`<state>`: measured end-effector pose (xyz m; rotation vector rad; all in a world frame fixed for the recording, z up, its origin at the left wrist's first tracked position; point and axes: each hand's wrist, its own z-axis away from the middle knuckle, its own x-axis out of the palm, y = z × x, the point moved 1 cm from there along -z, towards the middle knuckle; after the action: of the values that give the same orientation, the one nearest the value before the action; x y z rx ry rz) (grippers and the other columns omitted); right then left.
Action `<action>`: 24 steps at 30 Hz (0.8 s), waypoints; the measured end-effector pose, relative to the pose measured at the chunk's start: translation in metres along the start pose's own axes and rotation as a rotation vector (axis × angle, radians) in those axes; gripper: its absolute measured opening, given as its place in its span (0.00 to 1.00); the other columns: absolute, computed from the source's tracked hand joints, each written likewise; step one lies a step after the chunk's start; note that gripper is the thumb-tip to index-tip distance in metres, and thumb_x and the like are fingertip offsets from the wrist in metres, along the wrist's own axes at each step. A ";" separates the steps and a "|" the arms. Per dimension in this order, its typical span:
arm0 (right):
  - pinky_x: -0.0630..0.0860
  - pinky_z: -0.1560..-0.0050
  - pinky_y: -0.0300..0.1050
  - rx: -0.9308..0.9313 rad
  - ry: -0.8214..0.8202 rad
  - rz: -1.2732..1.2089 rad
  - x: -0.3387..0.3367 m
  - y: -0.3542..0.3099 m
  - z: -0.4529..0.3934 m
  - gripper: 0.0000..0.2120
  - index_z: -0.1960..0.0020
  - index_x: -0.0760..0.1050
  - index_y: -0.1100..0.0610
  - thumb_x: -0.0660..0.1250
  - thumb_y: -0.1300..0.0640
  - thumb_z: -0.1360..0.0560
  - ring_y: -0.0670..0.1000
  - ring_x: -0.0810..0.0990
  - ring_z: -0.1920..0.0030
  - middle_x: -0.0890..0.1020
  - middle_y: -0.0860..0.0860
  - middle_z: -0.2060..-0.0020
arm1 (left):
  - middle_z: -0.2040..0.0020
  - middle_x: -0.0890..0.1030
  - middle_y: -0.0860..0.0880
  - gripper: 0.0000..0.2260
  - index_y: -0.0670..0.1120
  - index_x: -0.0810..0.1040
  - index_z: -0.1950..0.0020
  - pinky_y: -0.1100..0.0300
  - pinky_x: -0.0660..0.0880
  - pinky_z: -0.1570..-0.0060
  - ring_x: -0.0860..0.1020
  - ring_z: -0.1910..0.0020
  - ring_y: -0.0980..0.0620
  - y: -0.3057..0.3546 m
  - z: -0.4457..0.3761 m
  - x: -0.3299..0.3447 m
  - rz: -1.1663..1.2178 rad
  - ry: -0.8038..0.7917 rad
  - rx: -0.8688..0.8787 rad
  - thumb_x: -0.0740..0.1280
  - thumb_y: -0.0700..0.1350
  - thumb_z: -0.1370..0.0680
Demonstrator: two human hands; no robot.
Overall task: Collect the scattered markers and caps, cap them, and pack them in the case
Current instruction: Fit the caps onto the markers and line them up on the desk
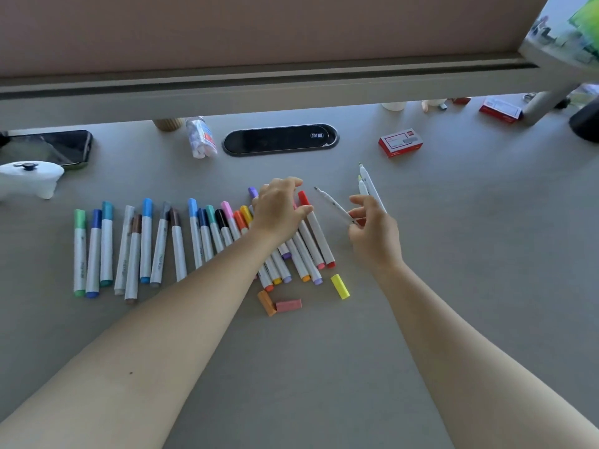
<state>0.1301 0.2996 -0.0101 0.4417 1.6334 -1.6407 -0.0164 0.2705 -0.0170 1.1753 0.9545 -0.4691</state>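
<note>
Several capped markers (146,244) lie side by side on the grey desk (324,367), from green at the left to a red-capped marker (319,234) at the right. My left hand (280,207) rests palm down on the right end of that row, fingers spread over the markers. My right hand (372,231) holds an uncapped marker (334,205) by its lower end, tip pointing up-left. Two more uncapped markers (368,184) lie just behind that hand. Loose caps lie in front: yellow cap (340,286), pink cap (289,305), orange cap (266,303). No case is in view.
At the back stand a black cable grommet (280,139), a small plastic bottle (201,137), a red staple box (400,143), a phone (52,147) and a white controller (29,181). A partition wall (259,82) closes the desk's far edge.
</note>
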 end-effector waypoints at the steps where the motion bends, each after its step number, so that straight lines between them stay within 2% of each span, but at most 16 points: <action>1: 0.73 0.43 0.49 0.008 -0.006 -0.044 -0.001 -0.001 0.002 0.21 0.35 0.69 0.57 0.58 0.69 0.26 0.56 0.77 0.47 0.78 0.51 0.53 | 0.35 0.72 0.44 0.21 0.43 0.68 0.33 0.50 0.63 0.36 0.67 0.34 0.45 0.000 0.003 -0.003 0.036 0.007 0.010 0.65 0.47 0.24; 3: 0.73 0.52 0.43 0.018 -0.030 -0.103 -0.004 -0.005 0.008 0.22 0.34 0.67 0.57 0.58 0.69 0.27 0.53 0.76 0.51 0.75 0.48 0.56 | 0.36 0.73 0.44 0.18 0.43 0.70 0.35 0.52 0.63 0.36 0.68 0.35 0.46 0.000 0.013 -0.009 0.088 0.001 0.039 0.65 0.45 0.24; 6: 0.68 0.64 0.36 0.015 -0.076 -0.132 -0.008 -0.014 0.016 0.22 0.35 0.69 0.58 0.59 0.70 0.28 0.49 0.72 0.58 0.71 0.45 0.62 | 0.38 0.75 0.45 0.16 0.42 0.73 0.38 0.58 0.64 0.38 0.69 0.36 0.48 -0.003 0.037 -0.020 0.179 -0.058 0.075 0.66 0.44 0.25; 9: 0.65 0.67 0.32 -0.015 -0.106 -0.086 -0.008 -0.020 0.025 0.18 0.41 0.74 0.59 0.58 0.70 0.28 0.49 0.71 0.58 0.71 0.43 0.66 | 0.39 0.76 0.47 0.15 0.43 0.75 0.41 0.62 0.63 0.41 0.69 0.36 0.50 -0.008 0.065 -0.029 0.214 -0.119 0.087 0.69 0.43 0.27; 13: 0.66 0.70 0.24 -0.056 -0.117 -0.083 -0.006 -0.026 0.038 0.14 0.44 0.76 0.59 0.59 0.68 0.27 0.49 0.71 0.59 0.74 0.50 0.59 | 0.43 0.76 0.49 0.13 0.45 0.78 0.49 0.59 0.61 0.41 0.67 0.38 0.49 -0.016 0.095 -0.031 0.032 -0.180 0.138 0.71 0.49 0.30; 19: 0.66 0.72 0.27 -0.055 -0.137 -0.108 0.001 -0.022 0.056 0.14 0.48 0.77 0.55 0.66 0.68 0.30 0.48 0.72 0.66 0.74 0.49 0.63 | 0.36 0.67 0.51 0.18 0.49 0.75 0.45 0.56 0.55 0.36 0.58 0.32 0.50 -0.025 0.118 -0.020 -0.193 -0.267 0.176 0.70 0.56 0.30; 22: 0.66 0.73 0.24 -0.025 -0.132 -0.130 0.001 -0.017 0.062 0.12 0.49 0.76 0.57 0.68 0.66 0.31 0.42 0.69 0.68 0.71 0.46 0.65 | 0.36 0.65 0.50 0.18 0.48 0.74 0.44 0.55 0.55 0.36 0.56 0.32 0.49 -0.027 0.120 -0.017 -0.251 -0.266 0.193 0.69 0.56 0.30; 24: 0.66 0.72 0.23 -0.022 -0.129 -0.130 0.002 -0.014 0.066 0.10 0.49 0.75 0.58 0.69 0.66 0.30 0.41 0.68 0.68 0.70 0.45 0.66 | 0.36 0.65 0.50 0.16 0.48 0.74 0.46 0.55 0.56 0.36 0.57 0.32 0.49 -0.026 0.119 -0.015 -0.298 -0.245 0.219 0.68 0.55 0.28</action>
<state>0.1363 0.2343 0.0063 0.2180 1.6107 -1.7072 0.0008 0.1486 -0.0104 1.1425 0.8823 -0.9549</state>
